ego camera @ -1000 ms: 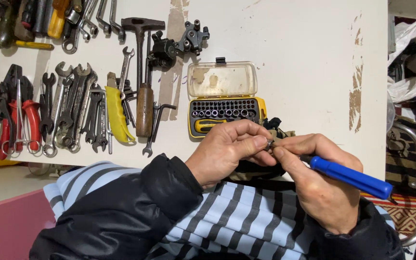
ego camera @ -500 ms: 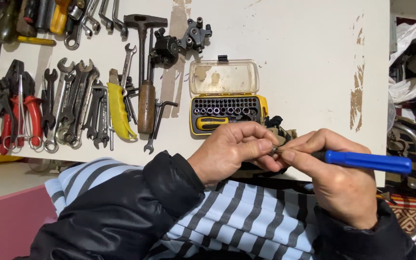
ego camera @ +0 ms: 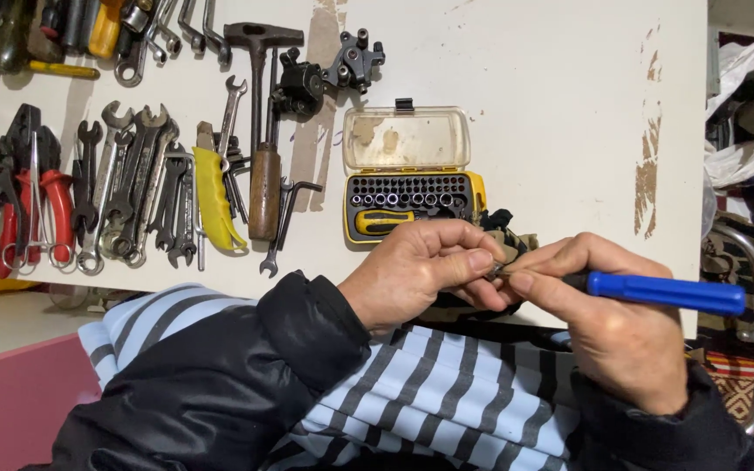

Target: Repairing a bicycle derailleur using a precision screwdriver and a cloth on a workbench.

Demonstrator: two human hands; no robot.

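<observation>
The screwdriver (ego camera: pixel 665 292) has a bright blue, smooth, round handle and lies almost level, its butt end pointing to 3 o'clock and its working end to 9 o'clock. The right hand (ego camera: pixel 608 336) wraps the front of the handle, thumb and forefinger pinched forward, so the shaft is nearly all hidden. Its tip meets a small part (ego camera: pixel 508 244), tan and black, pinched in the fingertips of the left hand (ego camera: pixel 416 270); the part's shape is mostly covered and hard to tell. Both are held in the air just off the near edge of the desk (ego camera: pixel 560 113), at about 5 o'clock in the view.
</observation>
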